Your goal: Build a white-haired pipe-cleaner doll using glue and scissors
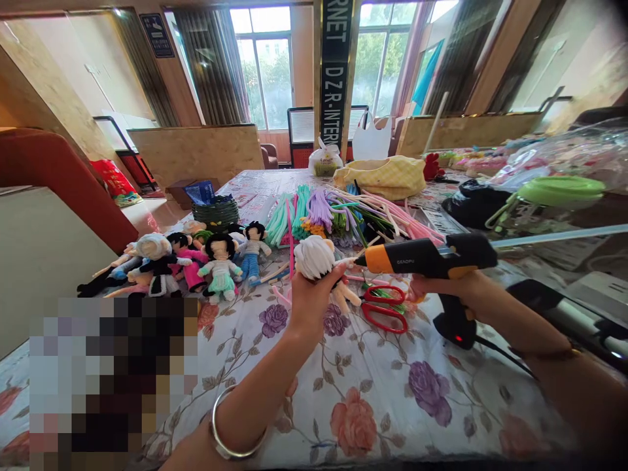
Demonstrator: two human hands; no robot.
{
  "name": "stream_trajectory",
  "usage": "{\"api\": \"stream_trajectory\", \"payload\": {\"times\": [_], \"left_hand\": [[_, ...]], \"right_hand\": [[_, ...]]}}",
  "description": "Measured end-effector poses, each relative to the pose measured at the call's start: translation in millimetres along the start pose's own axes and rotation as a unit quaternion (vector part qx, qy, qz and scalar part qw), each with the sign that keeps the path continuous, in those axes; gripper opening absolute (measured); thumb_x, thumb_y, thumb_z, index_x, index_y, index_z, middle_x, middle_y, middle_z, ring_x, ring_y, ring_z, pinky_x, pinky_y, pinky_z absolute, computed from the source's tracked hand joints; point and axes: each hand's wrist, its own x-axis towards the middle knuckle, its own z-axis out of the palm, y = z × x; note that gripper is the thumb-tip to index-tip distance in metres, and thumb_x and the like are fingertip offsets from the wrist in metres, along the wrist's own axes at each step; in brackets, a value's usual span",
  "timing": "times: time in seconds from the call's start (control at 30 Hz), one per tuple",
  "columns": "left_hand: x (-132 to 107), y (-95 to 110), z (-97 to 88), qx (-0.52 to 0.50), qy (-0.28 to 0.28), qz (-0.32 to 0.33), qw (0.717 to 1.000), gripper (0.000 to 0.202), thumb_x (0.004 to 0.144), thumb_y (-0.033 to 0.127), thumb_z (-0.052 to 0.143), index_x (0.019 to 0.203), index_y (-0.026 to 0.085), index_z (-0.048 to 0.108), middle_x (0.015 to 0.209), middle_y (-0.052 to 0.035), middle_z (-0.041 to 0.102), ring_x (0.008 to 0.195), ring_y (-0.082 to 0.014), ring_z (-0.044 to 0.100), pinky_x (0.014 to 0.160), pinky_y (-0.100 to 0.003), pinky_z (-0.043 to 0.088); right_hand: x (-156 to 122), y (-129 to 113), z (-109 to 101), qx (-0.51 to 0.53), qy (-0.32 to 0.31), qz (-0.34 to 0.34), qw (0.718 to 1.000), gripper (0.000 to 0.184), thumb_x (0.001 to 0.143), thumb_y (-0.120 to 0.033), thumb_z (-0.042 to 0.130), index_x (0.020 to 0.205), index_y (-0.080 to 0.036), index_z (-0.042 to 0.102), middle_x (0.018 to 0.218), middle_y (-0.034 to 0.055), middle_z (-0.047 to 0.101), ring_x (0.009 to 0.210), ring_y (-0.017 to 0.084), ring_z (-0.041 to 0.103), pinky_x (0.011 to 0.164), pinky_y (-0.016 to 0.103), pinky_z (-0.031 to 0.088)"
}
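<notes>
My left hand [314, 297] is closed around a small fuzzy doll [314, 256] with white hair, held above the tablecloth; its pale legs hang out past my fingers. My right hand [456, 288] grips the handle of a black and orange glue gun [407, 256], and a long clear glue stick [554, 237] sticks out of its back. The gun's nozzle points left and is close to the doll's side, by my left fingertips; whether it touches cannot be made out. Under the nozzle lie red-handled scissors [385, 320]. A red light glows on the gun's base.
Several finished-looking dolls [220, 261] sit at the left. Behind my hands lie bundles of coloured pipe cleaners [318, 209], with a yellow checked cloth bag [380, 178] beyond. A green-lidded container [559, 191] stands at the right. The flowered tablecloth [304, 418] spreads in front.
</notes>
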Motion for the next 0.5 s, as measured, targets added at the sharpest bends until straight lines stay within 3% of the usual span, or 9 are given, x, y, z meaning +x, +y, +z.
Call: {"api": "stream_trajectory", "payload": {"times": [0.5], "left_hand": [[-1,-1,-0.1,0.006,-0.004,0.000,1.000,0.033,0.055,0.029,0.080,0.080,0.014,0.063,0.063,0.0003,0.062,0.057,-0.0127,0.058,0.059,-0.026,0.046]], "right_hand": [[5,9,-2,-0.032,-0.045,-0.016,0.998,0.013,0.065,-0.033,0.074,0.065,-0.023,0.066,0.062,-0.0026,0.067,0.062,0.018,0.064,0.066,0.030,0.051]]}}
